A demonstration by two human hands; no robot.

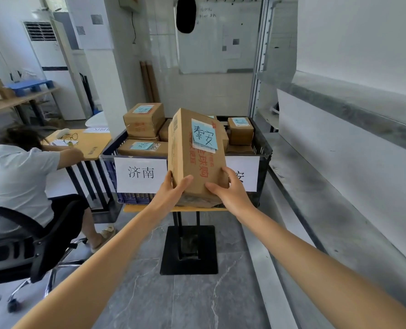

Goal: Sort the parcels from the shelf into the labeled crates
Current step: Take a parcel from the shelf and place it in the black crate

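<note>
cardboard parcel (195, 162) is held in the air by both hands, just on the near side of two crates that stand side by side on a small table (147, 208). the left hand (171, 188) grips the near left corner with its thumb across the upper face. the right hand (228, 188) grips the near right corner the same way, fingers wrapped behind. the parcel's long axis runs from the hands away toward the crates, and its far end is tipped up higher than the near end.

a blue note (204, 135) on the upper face reads 泰安. the blue crate (109, 150) on the left carries a white label (140, 173) reading 济南. the black crate (263, 148) on the right has its own white sheet (244, 173), mostly hidden behind the parcel and the right hand, with only a last character like 安 showing. that most likely makes the right crate the match.

the parcel hangs over the seam between the two crates, so the target lies to the far right of both hands, nearer the right hand. the move looks like a carry to the right and away, then a lowering with the far end dropped level. boxes (240, 130) already sit in the right crate, and how much room is left there cannot be told.
</note>
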